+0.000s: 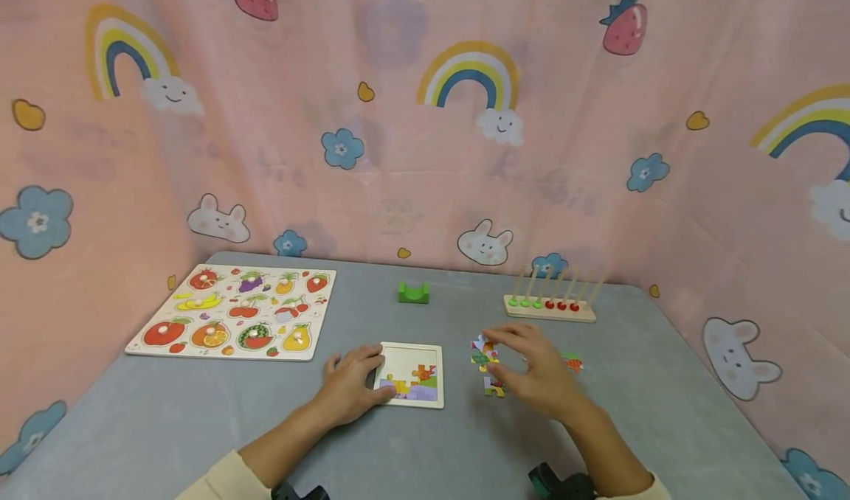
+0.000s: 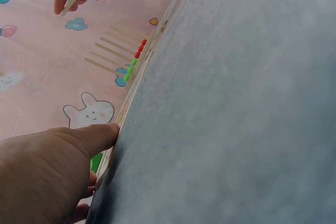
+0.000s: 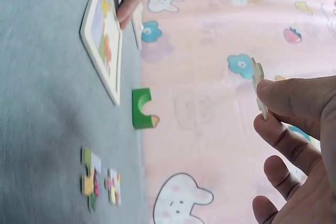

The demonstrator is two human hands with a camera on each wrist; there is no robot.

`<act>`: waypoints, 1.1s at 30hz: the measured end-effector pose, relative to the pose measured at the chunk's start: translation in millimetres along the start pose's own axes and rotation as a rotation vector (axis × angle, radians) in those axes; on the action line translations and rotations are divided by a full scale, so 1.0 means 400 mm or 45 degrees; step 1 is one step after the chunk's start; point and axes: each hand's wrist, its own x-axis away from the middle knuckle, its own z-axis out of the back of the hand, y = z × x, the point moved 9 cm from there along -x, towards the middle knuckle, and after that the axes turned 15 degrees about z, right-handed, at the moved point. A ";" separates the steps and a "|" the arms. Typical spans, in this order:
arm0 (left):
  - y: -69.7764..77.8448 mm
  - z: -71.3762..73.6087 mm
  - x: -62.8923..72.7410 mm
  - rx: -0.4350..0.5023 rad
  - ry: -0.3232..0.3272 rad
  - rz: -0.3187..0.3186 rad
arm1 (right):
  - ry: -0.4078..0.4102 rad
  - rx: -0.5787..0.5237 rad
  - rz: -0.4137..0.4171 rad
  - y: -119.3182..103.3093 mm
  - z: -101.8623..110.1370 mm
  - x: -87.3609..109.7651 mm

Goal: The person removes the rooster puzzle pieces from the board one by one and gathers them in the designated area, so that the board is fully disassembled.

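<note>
My left hand point(image 1: 352, 386) holds the left side of a square wooden puzzle tray point(image 1: 440, 367), thumb at its near corner and fingers by the far one. Several joined jigsaw pieces point(image 1: 422, 392) fill the tray's near part; its far part shows bare wood. Above the table, my right hand point(image 1: 539, 373) pinches a thin jigsaw piece point(image 3: 259, 85) between thumb and index finger, the other fingers loosely bent. Below it lie loose pieces point(image 3: 90, 179), and an orange-red piece point(image 1: 573, 363) shows partly behind the hand.
A fruit peg board point(image 1: 229, 310) lies at the left back of the grey table. A green notched block point(image 1: 414, 294) stands at the back middle. To the right stands a wooden bead rack point(image 1: 550, 308) with upright rods. Pink printed cloth surrounds the table.
</note>
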 end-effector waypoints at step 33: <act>-0.005 -0.003 -0.002 -0.010 -0.010 0.005 | 0.001 0.041 -0.209 0.173 0.094 0.182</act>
